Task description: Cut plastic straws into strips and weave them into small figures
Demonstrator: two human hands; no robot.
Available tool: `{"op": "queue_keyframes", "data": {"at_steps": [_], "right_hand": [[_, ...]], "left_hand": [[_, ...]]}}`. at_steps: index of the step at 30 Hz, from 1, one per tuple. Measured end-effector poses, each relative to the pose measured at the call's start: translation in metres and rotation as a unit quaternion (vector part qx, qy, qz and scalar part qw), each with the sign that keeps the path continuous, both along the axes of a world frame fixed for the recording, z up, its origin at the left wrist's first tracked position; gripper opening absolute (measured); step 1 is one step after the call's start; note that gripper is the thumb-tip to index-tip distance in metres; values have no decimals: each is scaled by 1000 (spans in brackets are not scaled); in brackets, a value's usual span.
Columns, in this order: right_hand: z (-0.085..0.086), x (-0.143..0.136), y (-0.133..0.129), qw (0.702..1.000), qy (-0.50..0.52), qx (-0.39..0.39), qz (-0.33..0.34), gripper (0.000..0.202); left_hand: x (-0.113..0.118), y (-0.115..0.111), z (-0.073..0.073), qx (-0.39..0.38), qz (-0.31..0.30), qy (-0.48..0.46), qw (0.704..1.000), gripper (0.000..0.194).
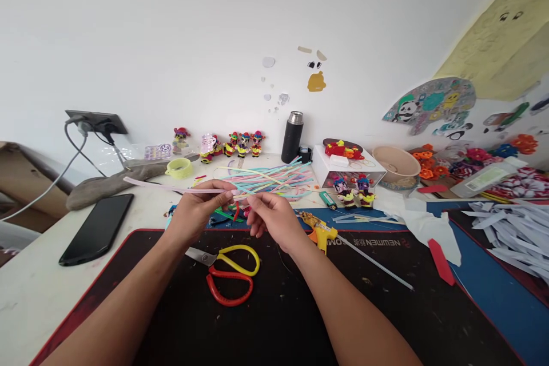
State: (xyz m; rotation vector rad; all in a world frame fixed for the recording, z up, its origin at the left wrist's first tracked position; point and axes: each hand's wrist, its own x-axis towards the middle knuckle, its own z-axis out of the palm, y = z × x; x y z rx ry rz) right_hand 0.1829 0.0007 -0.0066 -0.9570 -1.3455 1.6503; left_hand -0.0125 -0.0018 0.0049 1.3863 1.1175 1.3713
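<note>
Between thumb and fingers, my left hand [195, 211] holds a long, thin pale pink strip [167, 187] whose free length points left over the desk. My right hand [272, 214] is at its near end, thumb and fingertip pinched together there and the other fingers curled. The two hands almost touch, and the fingers partly hide that end. Just behind them lies a loose pile of pastel strips [274, 177]. Below the hands, scissors [234, 274] with one yellow and one red handle rest on a black mat [206, 331].
A yellow glue gun [317, 230] with a glue stick lies right of my right hand. A phone [98, 229] and yellow tape [179, 167] are on the left. Behind stand a black thermos [293, 137], small figurines [244, 144] and a white box [349, 164]. White strips [518, 234] heap at right.
</note>
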Motion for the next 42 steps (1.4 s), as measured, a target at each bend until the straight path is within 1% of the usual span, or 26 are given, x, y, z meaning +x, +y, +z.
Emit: {"op": "queue_keyframes", "data": {"at_steps": [2, 5, 9, 14, 17, 21, 29, 33, 37, 42], "right_hand": [[2, 1, 0, 1000, 25, -10, -9, 52], [4, 1, -2, 998, 53, -25, -4, 52], [2, -2, -3, 997, 71, -29, 5, 50], [0, -2, -1, 997, 71, -41, -8, 49], [-1, -1, -1, 997, 70, -42, -10, 50], [-2, -3, -2, 996, 74, -41, -9, 50], [-1, -5, -3, 995, 84, -48, -1, 49], [-3, -5, -3, 995, 89, -47, -9, 48], [-5, -7, -3, 994, 101, -49, -14, 47], [-6, -8, -3, 992, 115, -44, -15, 45]], "left_hand": [[0, 0, -1, 7, -10, 16, 1000, 23], [4, -2, 1, 14, -41, 39, 998, 20], [11, -6, 2, -3, -89, 25, 996, 20], [11, -5, -3, -39, -83, 10, 996, 26], [10, -4, -5, -53, -96, -18, 994, 30], [12, -4, -5, -67, -110, -37, 991, 29], [16, -3, -3, -74, -76, -51, 993, 35], [19, -4, -3, -88, -89, -75, 989, 35], [20, -5, -6, -102, -106, -103, 984, 35], [22, -5, -8, -94, -108, -124, 982, 33]]}}
